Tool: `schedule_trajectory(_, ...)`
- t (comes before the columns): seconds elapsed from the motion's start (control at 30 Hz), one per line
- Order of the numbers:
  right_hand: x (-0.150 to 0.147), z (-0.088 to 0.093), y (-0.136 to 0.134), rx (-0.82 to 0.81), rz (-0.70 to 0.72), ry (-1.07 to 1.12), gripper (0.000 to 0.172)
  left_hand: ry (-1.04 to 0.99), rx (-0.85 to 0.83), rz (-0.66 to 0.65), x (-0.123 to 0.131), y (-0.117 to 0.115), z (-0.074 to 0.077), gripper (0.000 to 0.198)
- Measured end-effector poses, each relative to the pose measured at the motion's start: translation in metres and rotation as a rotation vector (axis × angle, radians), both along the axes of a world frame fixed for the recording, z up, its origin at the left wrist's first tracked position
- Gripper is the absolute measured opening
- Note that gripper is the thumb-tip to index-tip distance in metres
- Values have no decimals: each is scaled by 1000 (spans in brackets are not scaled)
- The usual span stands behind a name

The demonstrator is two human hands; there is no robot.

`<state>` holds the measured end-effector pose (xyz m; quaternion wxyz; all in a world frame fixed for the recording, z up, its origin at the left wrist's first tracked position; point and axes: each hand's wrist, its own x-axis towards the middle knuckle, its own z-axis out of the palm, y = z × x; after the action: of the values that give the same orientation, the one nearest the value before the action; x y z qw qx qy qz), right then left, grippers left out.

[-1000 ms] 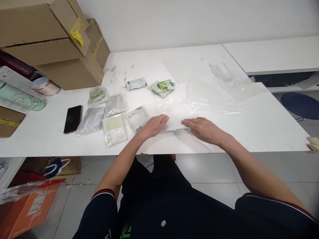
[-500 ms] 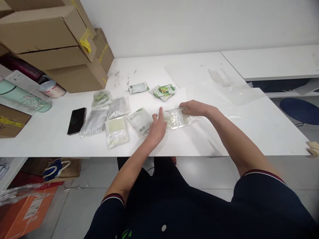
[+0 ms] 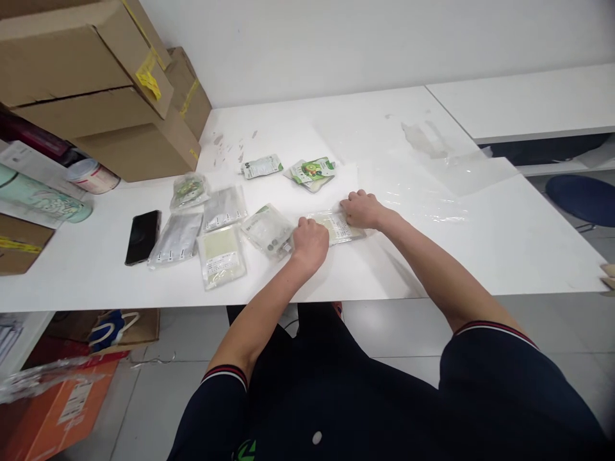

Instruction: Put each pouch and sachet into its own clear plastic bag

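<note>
A clear plastic packet with a pale green, printed face (image 3: pixel 338 226) lies flat on the white table between my hands. My left hand (image 3: pixel 311 243) is closed at its left end, fingers curled under. Closed on the packet's upper right part is my right hand (image 3: pixel 361 209). Just left of my left hand lies a pale pouch in clear wrap (image 3: pixel 267 229). Farther left are a yellow-green packet (image 3: pixel 221 255) and two clear packets (image 3: pixel 225 207) (image 3: pixel 177 238). Green printed pouches (image 3: pixel 312 173) lie beyond my hands, beside a smaller pale pouch (image 3: pixel 262 166).
A black phone (image 3: pixel 143 237) and a wrapped green packet (image 3: pixel 189 191) lie at the left. Cardboard boxes (image 3: pixel 139 137) are stacked at the back left, near a mint bottle (image 3: pixel 48 198) and a tin (image 3: pixel 93 176). Clear film (image 3: pixel 423 186) spreads over the right side.
My left hand's fingers have curled in from a spread pose onto the packet's left end. My right hand has shifted slightly left, its fingers more bent. The camera view has tilted slightly.
</note>
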<state>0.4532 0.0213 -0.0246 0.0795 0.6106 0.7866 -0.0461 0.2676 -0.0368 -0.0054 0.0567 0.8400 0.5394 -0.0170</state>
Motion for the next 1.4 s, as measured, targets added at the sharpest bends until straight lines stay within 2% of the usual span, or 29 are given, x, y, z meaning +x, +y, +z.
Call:
schedule_trajectory(0.1,5,-4,-3,-4,-19,68,40,-35,79,-13,6,18,8,27)
schedule_trajectory(0.2,8,-6,-11,25,-7,93,37,-27,64,-47,9,34,11,41)
schedule_trajectory(0.37,9,0,-30,48,88,130,29,-52,-215,-104,3,45,9,58)
schedule_trajectory(0.47,6,10,-41,79,158,228,26,-154,-402,-122,-3,46,9,66)
schedule_trajectory(0.57,4,22,-51,139,246,320,23,-353,-599,-161,-10,46,8,47)
schedule_trajectory(0.63,8,29,-57,219,251,388,24,-533,-695,-121,-17,43,5,39)
schedule_trajectory(0.67,12,32,-60,295,196,437,26,-635,-732,-77,-22,41,2,38)
schedule_trajectory(0.73,20,33,-68,474,-33,598,39,-849,-799,20,-34,35,-4,39)
schedule_trajectory(0.77,23,31,-73,527,-173,717,46,-958,-831,61,-39,31,-7,39)
schedule_trajectory(0.8,24,27,-79,514,-291,857,50,-1062,-865,93,-44,27,-11,40)
schedule_trajectory(0.87,19,17,-90,271,-383,1153,56,-1240,-925,139,-51,17,-17,42)
schedule_trajectory(0.93,6,6,-100,-44,-362,1420,56,-1350,-961,178,-53,7,-22,45)
schedule_trajectory(0.97,-3,3,-102,-130,-366,1538,53,-1384,-974,191,-52,3,-23,46)
schedule_trajectory(1.0,-11,0,-104,-153,-395,1647,47,-1408,-981,200,-51,-1,-24,47)
schedule_trajectory(1.07,-25,-1,-103,-59,-515,1821,38,-1443,-972,211,-50,-8,-24,47)
schedule_trajectory(1.2,-36,4,-95,156,-691,1917,39,-1427,-934,185,-52,-15,-24,45)
schedule_trajectory(1.3,-36,8,-94,251,-669,1846,45,-1388,-900,141,-57,-17,-26,43)
schedule_trajectory(1.4,-36,13,-97,215,-582,1735,45,-1373,-879,103,-59,-20,-24,43)
